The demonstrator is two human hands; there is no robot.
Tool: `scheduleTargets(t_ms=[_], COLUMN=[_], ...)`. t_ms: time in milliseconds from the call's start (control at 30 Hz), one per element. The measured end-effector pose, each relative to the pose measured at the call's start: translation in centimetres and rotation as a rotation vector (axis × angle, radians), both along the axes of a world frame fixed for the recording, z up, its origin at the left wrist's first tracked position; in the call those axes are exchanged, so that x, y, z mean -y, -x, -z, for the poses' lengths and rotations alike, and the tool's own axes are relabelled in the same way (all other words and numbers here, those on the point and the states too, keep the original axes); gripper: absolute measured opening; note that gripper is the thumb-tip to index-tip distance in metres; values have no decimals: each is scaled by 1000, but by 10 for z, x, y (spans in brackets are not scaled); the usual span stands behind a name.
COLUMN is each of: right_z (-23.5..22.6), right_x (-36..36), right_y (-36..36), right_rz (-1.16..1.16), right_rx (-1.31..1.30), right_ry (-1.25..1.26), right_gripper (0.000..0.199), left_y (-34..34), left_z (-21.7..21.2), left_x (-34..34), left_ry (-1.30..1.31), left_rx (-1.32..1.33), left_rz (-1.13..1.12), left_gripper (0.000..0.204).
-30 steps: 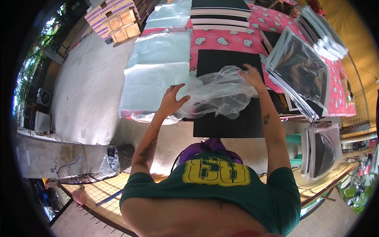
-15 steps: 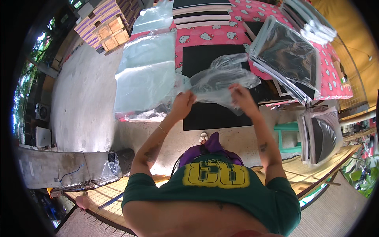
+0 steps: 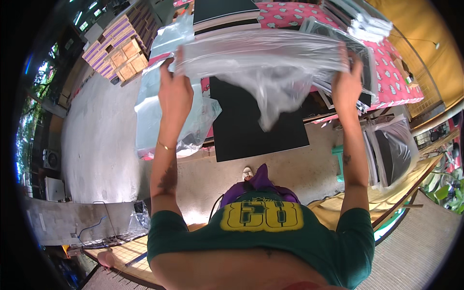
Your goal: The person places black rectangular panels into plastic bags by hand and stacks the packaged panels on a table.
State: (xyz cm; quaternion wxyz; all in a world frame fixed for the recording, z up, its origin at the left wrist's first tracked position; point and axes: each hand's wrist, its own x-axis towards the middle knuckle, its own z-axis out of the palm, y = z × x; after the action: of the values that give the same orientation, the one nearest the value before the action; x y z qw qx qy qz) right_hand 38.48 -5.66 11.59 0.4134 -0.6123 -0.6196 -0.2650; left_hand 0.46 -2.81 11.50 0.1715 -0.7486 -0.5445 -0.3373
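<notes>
A clear plastic bag (image 3: 270,58) is stretched wide between my two hands, its lower part hanging crumpled in the middle. My left hand (image 3: 175,92) grips one end of it, and my right hand (image 3: 347,82) grips the other. Below the bag a black flat board (image 3: 258,130) lies on the table, its near edge jutting past the table's front. To the left sits a stack of clear, pale plastic bags (image 3: 150,108), close under my left hand. Beyond my right hand, partly hidden by it, are black boards in clear plastic (image 3: 365,50).
The table has a pink patterned cover (image 3: 394,92). At its back stands a stack of black boards with white edges (image 3: 227,14). Wrapped boards (image 3: 394,150) lean upright by a green stool (image 3: 338,162) at right. Cardboard boxes (image 3: 118,48) are piled on the floor at far left.
Both hands have moved apart and upward, away from me. The plastic bag, bunched up before, is now pulled out wide between them. The view has shifted slightly.
</notes>
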Motion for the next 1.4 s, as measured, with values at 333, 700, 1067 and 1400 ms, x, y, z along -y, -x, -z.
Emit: scheduleTargets(t_ms=[333, 700, 1067, 1400], right_z=[40, -61, -22, 46], right_x=[54, 54, 2, -18], right_y=[-34, 50, -39, -69], right_rz=[-828, -1280, -1858, -2057], right_rx=[-59, -174, -1449, -1529], right_ry=[997, 611, 839, 854], right_gripper=[38, 29, 26, 32], left_y=[46, -83, -1, 36], left_z=[-19, -53, -15, 38], left_x=[29, 82, 71, 43], left_ry=[780, 142, 878, 1075], left_rx=[640, 58, 595, 415], left_rz=[718, 825, 827, 874], left_gripper=[24, 27, 42, 42])
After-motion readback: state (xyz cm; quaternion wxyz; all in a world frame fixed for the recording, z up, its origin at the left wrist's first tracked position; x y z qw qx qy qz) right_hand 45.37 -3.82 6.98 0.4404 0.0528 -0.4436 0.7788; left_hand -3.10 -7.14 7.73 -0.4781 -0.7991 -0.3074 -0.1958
